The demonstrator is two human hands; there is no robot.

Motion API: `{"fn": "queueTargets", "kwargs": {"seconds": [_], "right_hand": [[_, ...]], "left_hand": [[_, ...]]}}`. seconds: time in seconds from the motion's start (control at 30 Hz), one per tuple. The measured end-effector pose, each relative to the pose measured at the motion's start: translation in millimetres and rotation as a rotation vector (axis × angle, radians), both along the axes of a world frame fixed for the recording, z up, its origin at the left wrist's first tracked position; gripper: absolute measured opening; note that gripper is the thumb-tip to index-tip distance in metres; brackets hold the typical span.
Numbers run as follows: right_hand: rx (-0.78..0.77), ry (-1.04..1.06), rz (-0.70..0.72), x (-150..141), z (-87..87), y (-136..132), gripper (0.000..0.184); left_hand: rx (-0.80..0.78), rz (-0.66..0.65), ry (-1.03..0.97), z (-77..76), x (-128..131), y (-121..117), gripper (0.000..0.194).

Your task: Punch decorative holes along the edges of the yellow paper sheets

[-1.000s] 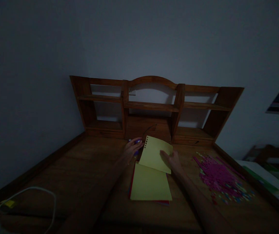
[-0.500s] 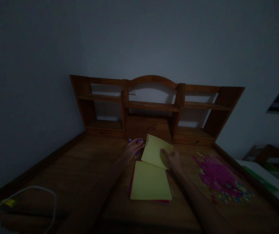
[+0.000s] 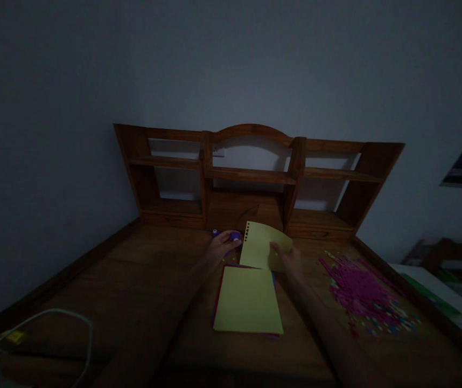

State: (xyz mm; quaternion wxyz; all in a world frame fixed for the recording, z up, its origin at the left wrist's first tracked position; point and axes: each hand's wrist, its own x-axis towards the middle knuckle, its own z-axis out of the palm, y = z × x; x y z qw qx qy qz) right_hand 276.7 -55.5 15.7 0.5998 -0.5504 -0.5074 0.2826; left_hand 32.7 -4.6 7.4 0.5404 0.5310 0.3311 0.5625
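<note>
One loose yellow sheet bears holes along the far part of its left edge; we see none along the near part. Our right hand grips its right side at the desk's far middle. Our left hand grasps a purple tool beside the holes. Nearer us, the paper stack's top sheet shows no holes.
</note>
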Motion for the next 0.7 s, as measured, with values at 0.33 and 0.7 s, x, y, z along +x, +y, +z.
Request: {"fn": "queueTargets", "kwargs": {"seconds": [0.33, 0.7], "right_hand": [[0.016, 0.092, 0.048, -2.4, -0.8, -0.1, 0.054], [0.029, 0.064, 0.05, -4.2, 0.2, 0.4, 0.045]], "left_hand": [[0.002, -0.066, -0.036, -0.4, 2.9, 1.0, 0.044], [-0.007, -0.073, 0.021, 3.8, 1.7, -2.0, 0.051]]}}
